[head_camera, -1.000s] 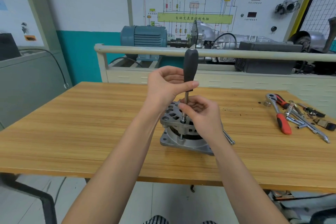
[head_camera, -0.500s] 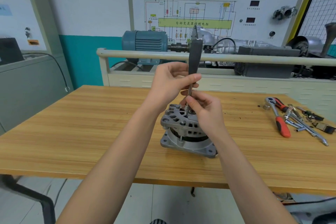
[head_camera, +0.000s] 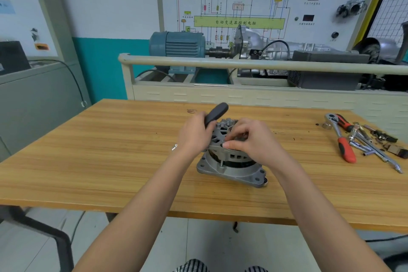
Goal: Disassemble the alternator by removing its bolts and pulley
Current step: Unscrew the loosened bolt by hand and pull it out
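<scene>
On wooden table [head_camera: 110, 161], left hand [head_camera: 194, 134] grips screwdriver [head_camera: 216, 113]; right hand [head_camera: 254, 139] pinches alternator [head_camera: 231, 161].

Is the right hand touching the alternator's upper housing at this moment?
Touching. The head view shows the right hand on the alternator, its thumb pressed flat against the upper housing's edge and its fingers curled onto the top, with no gap.

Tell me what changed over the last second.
The left hand swung the screwdriver from upright on the alternator down and aside, tip pointing left. The right hand now pinches at the top housing. The alternator and the tools stayed on the table.
</scene>
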### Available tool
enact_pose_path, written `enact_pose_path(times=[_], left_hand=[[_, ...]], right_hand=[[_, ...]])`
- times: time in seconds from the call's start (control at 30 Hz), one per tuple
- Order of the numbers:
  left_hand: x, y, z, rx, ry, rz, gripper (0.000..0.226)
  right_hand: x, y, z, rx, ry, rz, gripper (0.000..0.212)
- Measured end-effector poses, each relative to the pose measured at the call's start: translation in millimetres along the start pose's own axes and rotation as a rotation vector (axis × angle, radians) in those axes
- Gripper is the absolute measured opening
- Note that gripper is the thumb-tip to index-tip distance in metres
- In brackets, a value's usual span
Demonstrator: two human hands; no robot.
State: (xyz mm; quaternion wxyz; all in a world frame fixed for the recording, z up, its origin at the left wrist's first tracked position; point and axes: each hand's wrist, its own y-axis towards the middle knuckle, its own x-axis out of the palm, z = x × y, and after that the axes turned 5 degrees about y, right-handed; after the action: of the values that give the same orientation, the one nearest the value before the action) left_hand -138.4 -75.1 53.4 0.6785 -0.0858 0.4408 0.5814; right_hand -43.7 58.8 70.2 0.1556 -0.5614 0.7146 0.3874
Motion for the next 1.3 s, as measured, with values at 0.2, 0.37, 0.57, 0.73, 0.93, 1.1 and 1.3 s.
enact_pose_path(times=[0.2, 0.37, 0.57, 0.73, 0.93, 1.1, 1.3], left_hand=[[7, 2, -4, -0.019, 0.049, 0.044, 0.023], [7, 2, -6, -0.007, 0.03, 0.023, 0.022], [7, 2, -7, 0.001, 0.016, 0.009, 0.021], [-10, -3, 9, 0.059, -0.104, 0.115, 0.023], [-48, 3, 51, 0.167, -1.022, -0.066, 0.021], [-35, 3, 60, 0.129, -1.129, -0.161, 0.024], [-27, 2, 59, 0.103, -1.159, -0.182, 0.026]], right_hand=[[2, 8, -5, -0.061, -0.138, -0.071, 0.008], [8, 10, -2, -0.118, -0.113, -0.011, 0.005], [10, 10, 2, -0.178, -0.093, 0.02, 0.003], [5, 13, 4, -0.124, -0.048, -0.039, 0.005], [-3, 19, 4, 0.06, 0.191, 0.168, 0.015], [3, 15, 8, 0.106, 0.241, 0.19, 0.012], [3, 14, 10, 0.108, 0.267, 0.192, 0.015]])
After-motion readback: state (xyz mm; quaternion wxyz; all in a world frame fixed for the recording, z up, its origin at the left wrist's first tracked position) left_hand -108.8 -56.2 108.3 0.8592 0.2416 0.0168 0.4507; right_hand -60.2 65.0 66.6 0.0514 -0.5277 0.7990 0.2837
